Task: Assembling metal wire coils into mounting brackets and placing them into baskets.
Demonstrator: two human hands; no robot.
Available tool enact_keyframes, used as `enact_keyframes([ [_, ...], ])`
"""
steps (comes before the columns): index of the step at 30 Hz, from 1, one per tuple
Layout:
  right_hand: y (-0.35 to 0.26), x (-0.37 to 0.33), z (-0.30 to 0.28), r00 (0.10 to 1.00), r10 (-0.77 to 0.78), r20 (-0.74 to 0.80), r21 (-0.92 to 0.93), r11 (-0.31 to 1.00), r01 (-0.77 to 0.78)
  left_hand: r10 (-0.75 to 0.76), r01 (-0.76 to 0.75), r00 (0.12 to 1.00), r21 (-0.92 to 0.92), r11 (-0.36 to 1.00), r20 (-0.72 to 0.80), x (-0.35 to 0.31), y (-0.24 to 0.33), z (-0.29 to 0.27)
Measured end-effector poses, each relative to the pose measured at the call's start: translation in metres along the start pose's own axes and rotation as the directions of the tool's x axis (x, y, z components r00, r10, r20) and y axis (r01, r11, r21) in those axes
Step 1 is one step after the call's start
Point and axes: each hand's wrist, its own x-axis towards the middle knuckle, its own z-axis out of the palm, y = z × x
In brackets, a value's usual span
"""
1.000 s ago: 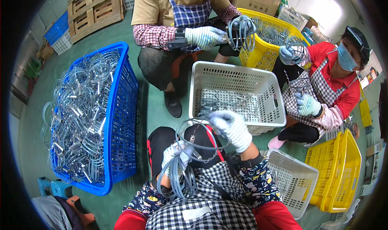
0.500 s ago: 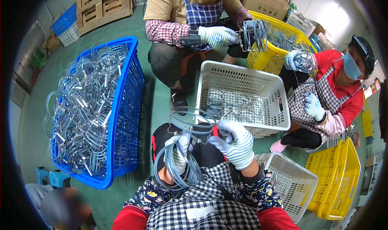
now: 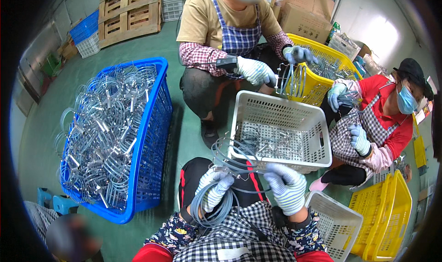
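Gloved in striped white and blue, my left hand (image 3: 214,189) is closed round a bundle of grey-blue wire loops (image 3: 207,212) that hangs below its fingers. More wire loops with bent metal hooks stand out above that hand, over my knees. My right hand (image 3: 286,188), in a matching glove, is to the right with fingers pinched at the end of one of these wire loops. Its fingertips partly hide the hold. Beyond both hands is a white perforated crate (image 3: 285,157) with loose wire loops and metal pieces on its bottom.
A blue basket (image 3: 149,137) heaped with wire loops stands at left. Opposite, a co-worker's gloved hands (image 3: 258,71) hold loops beside a yellow basket (image 3: 322,94). Another co-worker (image 3: 386,107) sits at right, near stacked yellow baskets (image 3: 382,211) and a white crate (image 3: 340,216).
My right hand has moved away from my left, drawing at a wire loop. The whole view has shifted, so the surroundings appear lower. The co-worker opposite has moved a hand toward the yellow basket.
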Motion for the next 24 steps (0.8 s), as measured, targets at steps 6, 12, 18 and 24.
enact_keyframes([
  [6,-0.033,0.037,-0.009,0.945,0.263,-0.193,0.294,0.935,-0.200,0.123,-0.124,0.992,0.031,0.992,0.038,-0.007,-0.014,-0.002],
  [12,-0.010,0.049,-0.007,0.939,0.326,-0.105,0.175,0.936,-0.306,0.246,-0.244,0.967,0.043,0.969,-0.060,-0.007,-0.015,0.005],
  [18,0.003,0.036,-0.008,0.926,0.366,0.093,0.224,0.898,-0.378,-0.135,0.107,0.983,-0.213,0.971,-0.122,-0.020,-0.003,0.002],
  [24,0.010,0.037,-0.003,0.870,0.473,0.139,0.250,0.833,-0.493,-0.157,0.124,0.980,-0.239,0.963,-0.124,-0.025,-0.005,0.008],
])
